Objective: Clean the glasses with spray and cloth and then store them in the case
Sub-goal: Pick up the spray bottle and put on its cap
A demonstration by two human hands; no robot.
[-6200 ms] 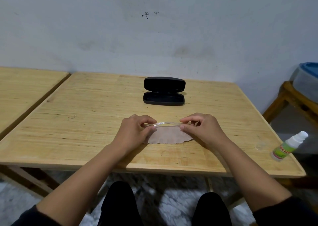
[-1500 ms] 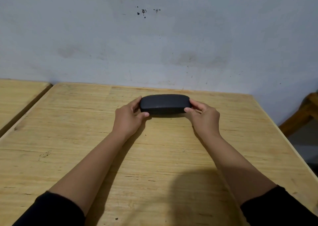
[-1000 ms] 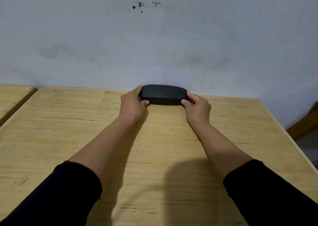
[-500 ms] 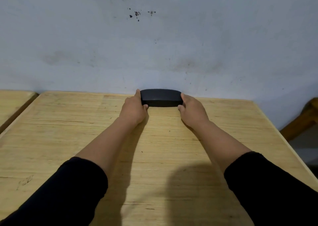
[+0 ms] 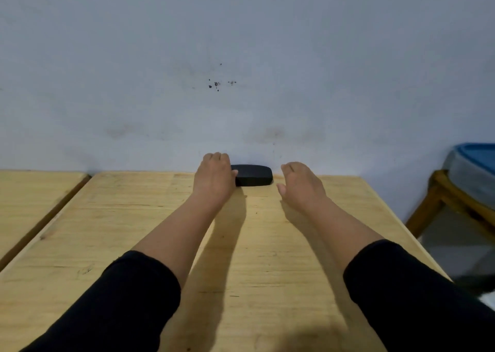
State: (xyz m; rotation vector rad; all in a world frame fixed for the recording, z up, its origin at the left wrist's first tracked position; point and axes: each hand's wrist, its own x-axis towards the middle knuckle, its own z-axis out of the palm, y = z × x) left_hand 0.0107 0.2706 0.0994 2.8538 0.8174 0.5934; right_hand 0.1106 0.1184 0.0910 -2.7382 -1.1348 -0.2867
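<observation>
Black glasses case (image 5: 253,175) lay closed and flat at the far edge of the wooden table (image 5: 267,244), close against the pale wall (image 5: 241,57). Glasses themselves not visible.

Left hand (image 5: 213,179) sat at the case's left end, thumb side touching it, fingers curled loosely over the far side; whether it actually gripped the case could not be told from this angle. Right hand (image 5: 300,184) was off the case, just beside its right end with a clear gap between, fingers loosely bent, thumb pointing toward the case, holding nothing.

Both forearms stretched forward across the table, bare below black sleeves (image 5: 401,284) pushed up the arm. Arm shadows fell on the wood between them.

A second wooden table (image 5: 32,199) stood to the left, parted from the first by a narrow gap. At far right, a wooden stand (image 5: 439,199) carried a grey container with a blue lid (image 5: 476,158). A few dark specks (image 5: 217,84) marked the wall above the case.
</observation>
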